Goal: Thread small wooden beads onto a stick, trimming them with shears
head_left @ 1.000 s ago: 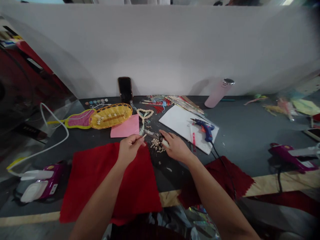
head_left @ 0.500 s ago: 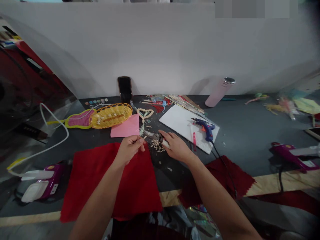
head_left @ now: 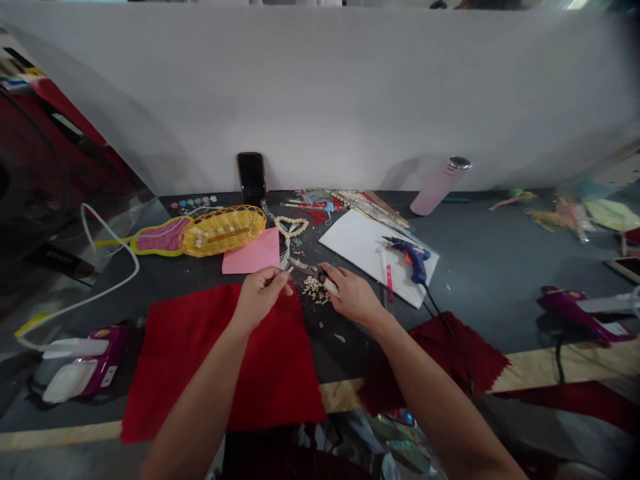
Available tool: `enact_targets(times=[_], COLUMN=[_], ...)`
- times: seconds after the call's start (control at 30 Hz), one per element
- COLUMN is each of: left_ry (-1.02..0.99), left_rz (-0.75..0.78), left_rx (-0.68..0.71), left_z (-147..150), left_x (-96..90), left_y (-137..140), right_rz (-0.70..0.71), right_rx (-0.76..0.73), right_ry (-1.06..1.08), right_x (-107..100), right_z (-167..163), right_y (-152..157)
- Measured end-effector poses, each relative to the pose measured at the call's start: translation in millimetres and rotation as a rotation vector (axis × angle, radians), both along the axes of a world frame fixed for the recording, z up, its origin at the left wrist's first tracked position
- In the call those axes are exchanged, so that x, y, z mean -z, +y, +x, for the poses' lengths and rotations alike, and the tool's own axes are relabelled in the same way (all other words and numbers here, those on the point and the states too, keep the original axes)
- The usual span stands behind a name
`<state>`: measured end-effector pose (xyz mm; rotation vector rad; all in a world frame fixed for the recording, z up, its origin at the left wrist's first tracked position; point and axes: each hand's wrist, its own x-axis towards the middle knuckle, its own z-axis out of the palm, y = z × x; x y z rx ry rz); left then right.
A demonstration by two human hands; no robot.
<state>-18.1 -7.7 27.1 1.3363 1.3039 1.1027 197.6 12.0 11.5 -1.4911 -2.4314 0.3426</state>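
Note:
My left hand pinches a thin pale stick between thumb and fingers, over the edge of a red cloth. Closed around the pale handle of pruning shears, my right hand keeps their blades pointing left, close to the stick's tip. Whether the blades touch the stick is too small to tell. Under the shears lies a heap of small pale cut pieces on the dark table. A beaded loop with a tassel lies just beyond the blades.
A yellow woven basket overlaps pink paper on the left. To the right, a blue glue gun rests on a white board, its cord trailing toward the front edge. A phone and pink tumbler stand by the partition.
Both hands stay almost in place. The index finger of my right hand has drawn in slightly along the shears, and the stick sits a little nearer the blades.

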Motion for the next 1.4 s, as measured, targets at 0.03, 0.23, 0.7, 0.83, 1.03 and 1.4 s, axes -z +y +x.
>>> enact_targets(times=[0.03, 0.23, 0.7, 0.83, 1.03, 1.4], left_ry=[0.024, 0.149, -0.064, -0.091, -0.127, -0.354], left_rz=[0.016, 0.078, -0.040, -0.051, -0.097, -0.366], left_rx=[-0.021, -0.136, 0.010, 0.003, 0.053, 0.219], left_z=[1.1, 7.1, -1.3, -2.2, -1.1, -5.2], left_x=[-0.3, -5.4, -5.7, -4.5, -2.1, -15.1], left_y=[0.0, -4.5, -2.9, -3.3, -3.5, -5.1], right_rz=[0.008, 0.023, 0.008, 0.010, -0.002, -0.008], right_rx=[0.002, -0.026, -0.079, -0.037, -0.076, -0.188], right_ry=[0.005, -0.007, 0.033, 0.000, -0.022, 0.048], right_x=[0.5, 3.0, -0.5, 1.3, -0.1, -5.7], right_z=[-0.2, 1.4, 0.1, -1.6, 5.8, 8.8], right_y=[0.6, 2.3, -0.6, -3.5, 2.5, 3.5])
